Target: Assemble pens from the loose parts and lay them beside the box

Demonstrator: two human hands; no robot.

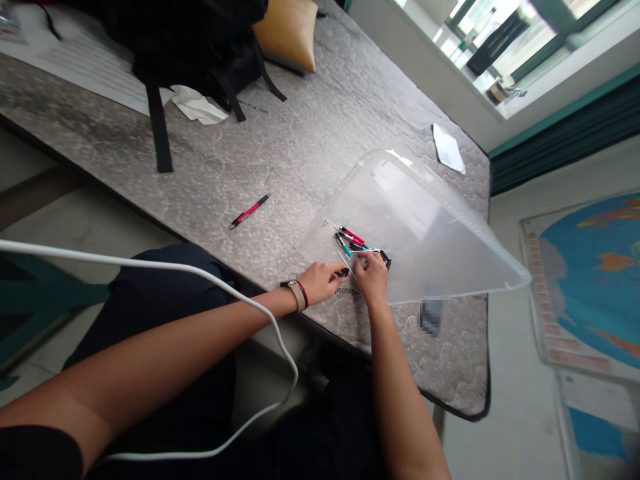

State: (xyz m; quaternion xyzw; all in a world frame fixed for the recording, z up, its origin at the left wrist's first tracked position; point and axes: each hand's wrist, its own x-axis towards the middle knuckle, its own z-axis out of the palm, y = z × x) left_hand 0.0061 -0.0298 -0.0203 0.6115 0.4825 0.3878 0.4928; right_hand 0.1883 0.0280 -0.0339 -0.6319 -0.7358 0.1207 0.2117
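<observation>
Over the near edge of a clear plastic sheet [450, 260], my left hand [320, 281] pinches a small dark pen part [345, 272]. Close on its right, my right hand [373, 275] has its fingers bent together at the loose pen pieces; what lies between them is too small to make out. Just beyond the fingertips are red pen parts [353, 235], a teal-and-black pen barrel [343, 244] and several black pieces [385, 259]. A tiny metal piece [325, 223] sits left of them. Farther left, a red-and-black pen [250, 211] lies whole on the table.
The grey marbled table [300, 160] carries a black backpack [200, 47], crumpled tissue [199, 105], printed paper [90, 70], a yellow cushion-like object [287, 33] and a white packet [448, 148]. A white cable [220, 280] loops across in front of my left forearm.
</observation>
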